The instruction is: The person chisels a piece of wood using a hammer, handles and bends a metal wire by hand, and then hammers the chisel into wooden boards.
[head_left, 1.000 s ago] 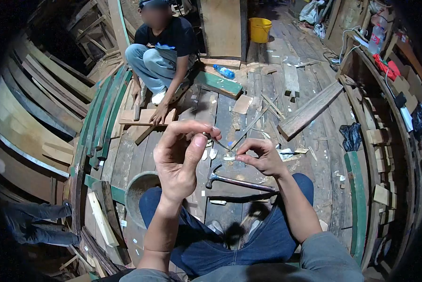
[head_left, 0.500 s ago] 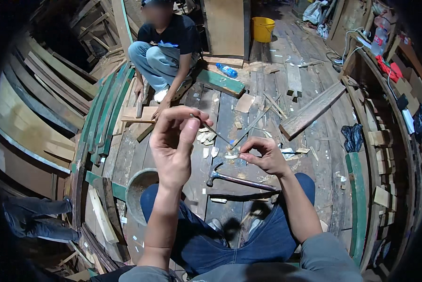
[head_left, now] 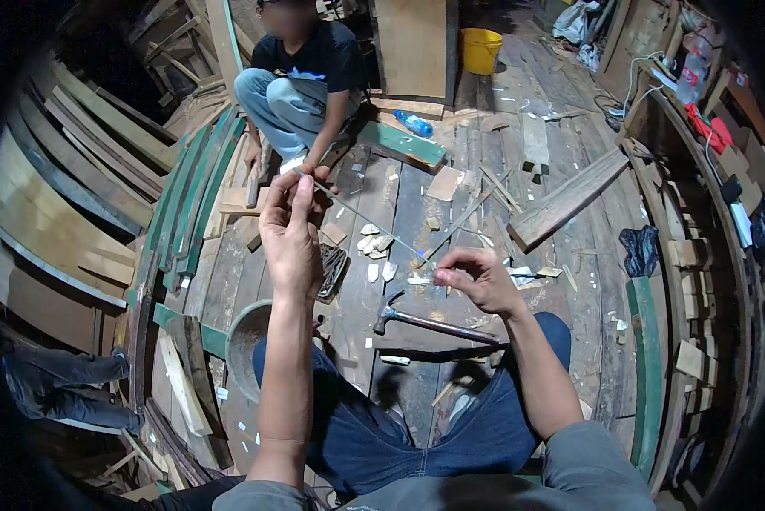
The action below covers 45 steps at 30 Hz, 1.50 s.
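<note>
A thin, straight strand (head_left: 361,217), like string or wire, slants down from my left hand toward my right. My left hand (head_left: 293,234) is raised, its thumb and fingers pinched on the upper end. Lower and to the right, my right hand (head_left: 482,281) is closed with thumb and fingertips together near the strand's lower end. The strand fades just before those fingertips, so its contact there is unclear. A claw hammer (head_left: 438,327) lies on the floor between my knees, below my right hand. Pale wood chips (head_left: 374,243) are scattered beyond it.
Another person (head_left: 301,94) squats ahead on the left, hands near a board. A bucket (head_left: 246,353) stands by my left knee. A thick beam (head_left: 568,200) lies at right, a green-painted block (head_left: 399,145) ahead. Curved planks (head_left: 101,136) line the left side; a yellow bucket (head_left: 481,53) stands far back.
My left hand has moved up and left, drawing out a longer stretch of the strand. A dark coiled bundle on the floor now shows beside that hand. My right hand has hardly moved.
</note>
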### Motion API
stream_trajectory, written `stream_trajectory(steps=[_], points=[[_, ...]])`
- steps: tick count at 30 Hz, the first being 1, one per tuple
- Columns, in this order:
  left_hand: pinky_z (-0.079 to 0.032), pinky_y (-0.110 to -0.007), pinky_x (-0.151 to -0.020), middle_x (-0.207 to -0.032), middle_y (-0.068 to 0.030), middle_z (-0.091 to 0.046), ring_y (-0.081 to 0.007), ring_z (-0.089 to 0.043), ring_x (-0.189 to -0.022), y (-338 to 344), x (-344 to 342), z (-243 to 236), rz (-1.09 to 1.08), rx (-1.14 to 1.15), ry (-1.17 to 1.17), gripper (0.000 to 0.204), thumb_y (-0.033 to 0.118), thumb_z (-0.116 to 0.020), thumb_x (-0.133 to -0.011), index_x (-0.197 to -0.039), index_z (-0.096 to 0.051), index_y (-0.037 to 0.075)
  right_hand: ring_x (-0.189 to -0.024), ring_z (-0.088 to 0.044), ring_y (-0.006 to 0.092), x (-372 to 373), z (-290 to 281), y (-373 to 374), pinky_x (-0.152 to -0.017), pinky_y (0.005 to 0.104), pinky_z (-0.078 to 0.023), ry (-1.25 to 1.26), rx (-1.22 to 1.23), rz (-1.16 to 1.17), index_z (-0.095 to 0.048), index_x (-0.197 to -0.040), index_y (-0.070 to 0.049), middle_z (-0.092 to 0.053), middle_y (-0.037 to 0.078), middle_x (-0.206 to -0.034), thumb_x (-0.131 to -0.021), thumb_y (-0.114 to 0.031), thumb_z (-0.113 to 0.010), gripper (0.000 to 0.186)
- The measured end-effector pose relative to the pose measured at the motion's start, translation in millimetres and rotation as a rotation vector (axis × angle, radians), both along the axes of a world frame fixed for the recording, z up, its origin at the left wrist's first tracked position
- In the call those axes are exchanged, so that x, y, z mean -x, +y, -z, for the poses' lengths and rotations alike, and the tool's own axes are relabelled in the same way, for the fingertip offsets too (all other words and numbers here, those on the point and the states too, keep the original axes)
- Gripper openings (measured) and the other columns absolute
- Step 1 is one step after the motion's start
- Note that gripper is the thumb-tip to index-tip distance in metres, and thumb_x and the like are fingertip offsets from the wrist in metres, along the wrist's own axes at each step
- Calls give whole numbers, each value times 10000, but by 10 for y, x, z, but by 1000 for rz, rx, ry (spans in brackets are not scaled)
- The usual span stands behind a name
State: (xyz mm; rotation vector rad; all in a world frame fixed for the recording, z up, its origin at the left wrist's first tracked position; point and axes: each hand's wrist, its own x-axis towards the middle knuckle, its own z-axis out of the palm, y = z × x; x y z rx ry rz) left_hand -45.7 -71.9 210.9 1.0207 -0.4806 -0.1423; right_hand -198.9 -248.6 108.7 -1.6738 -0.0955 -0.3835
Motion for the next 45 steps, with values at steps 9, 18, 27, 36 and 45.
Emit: stream_trajectory(steps=[9,18,27,36,45], points=[[-422,-228,-758,-913,-47,-606,-102,-564,-833,-61,-8,293,432,-748,-169,255,140,-574,-855,-1056,-562,-18,-629,-530,75,-27,22,-40,-580,217,-428,68,-385,26,-602,-812,0,-583,26,-696,-828,-118,-604,119],[-420,-216,-698,-828,-30,-628,-73,-559,-740,-238,101,485,478,-715,-113,203,194,-563,-871,-926,-608,3,-624,-536,83,-57,14,-36,-577,222,-436,82,-397,34,-600,-834,-3,-591,38,-712,-828,-132,-611,130],[-404,-201,-640,-805,-33,-618,-73,-566,-720,-252,140,539,410,-651,-13,192,193,-556,-875,-917,-598,11,-634,-540,67,-56,84,10,-575,214,-446,127,-376,-12,-591,-874,-18,-605,28,-745,-828,-145,-611,137],[-389,-203,-644,-817,-32,-630,-70,-563,-729,-371,133,602,460,-645,-99,222,218,-581,-857,-937,-608,13,-612,-520,66,-76,143,-58,-563,217,-442,169,-357,-17,-571,-856,-2,-578,32,-728,-881,-165,-532,170],[-461,-275,-698,-841,-92,-641,-128,-585,-769,0,-61,614,173,-825,-361,216,209,-598,-840,-919,-631,11,-565,-464,50,-292,227,251,-483,191,-362,237,-164,73,-565,-793,-3,-526,-5,-654,-847,-83,-562,96]])
